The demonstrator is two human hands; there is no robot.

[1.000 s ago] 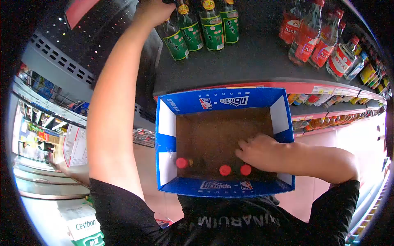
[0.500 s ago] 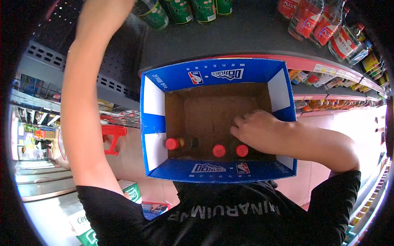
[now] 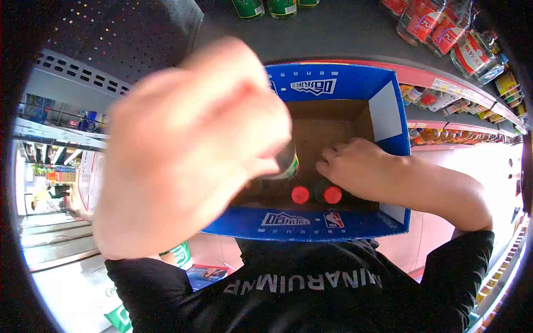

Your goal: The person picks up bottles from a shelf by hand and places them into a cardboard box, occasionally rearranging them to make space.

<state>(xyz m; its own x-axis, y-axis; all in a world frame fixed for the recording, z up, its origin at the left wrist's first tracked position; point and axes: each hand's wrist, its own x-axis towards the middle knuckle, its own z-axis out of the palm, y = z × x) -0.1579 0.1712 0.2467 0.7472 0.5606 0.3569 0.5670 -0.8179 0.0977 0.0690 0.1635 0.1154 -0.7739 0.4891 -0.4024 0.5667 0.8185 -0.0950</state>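
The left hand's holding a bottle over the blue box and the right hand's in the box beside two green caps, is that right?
One thing is off: the caps are red, not green. The head view shows the left hand holding a bottle over the blue box and the right hand in the box beside two red caps.

The left hand (image 3: pixel 189 150) has left the far shelf (image 3: pixel 344 33), where it reached among the green bottles (image 3: pixel 266 6) a second ago. It has come down close to the camera, big and blurred, over the left part of the box (image 3: pixel 311 222). Under its fingers a bottle (image 3: pixel 286 162) with a green label now shows above the box floor. The hand now hides the leftmost red cap and the box's left wall. The green bottles have slid almost out of view at the top.
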